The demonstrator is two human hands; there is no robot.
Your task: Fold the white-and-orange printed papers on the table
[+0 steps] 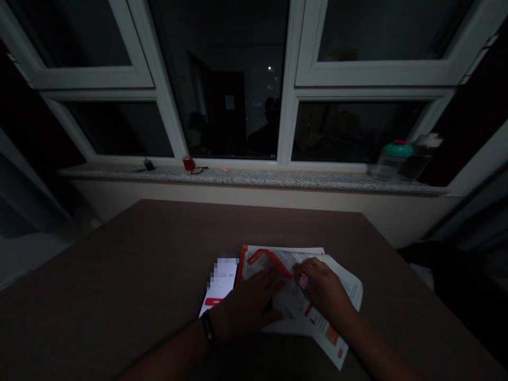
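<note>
A printed booklet (289, 254) with red and orange parts lies on the brown table, one page lifted and curled. My left hand (254, 301), a dark band on its wrist, lies spread on the booklet's left part. My right hand (323, 288) has its fingers closed on the curled page near the middle, with a small pink thing (304, 281) at the fingers. Left of the booklet is a lit phone (220, 283), partly behind my left forearm.
The table (159, 248) reaches toward a speckled windowsill (254, 179). On the sill are a red container (188, 163), glasses (199, 170), a small dark bottle (148, 164) and a large green-lidded jar (392, 159) at the right.
</note>
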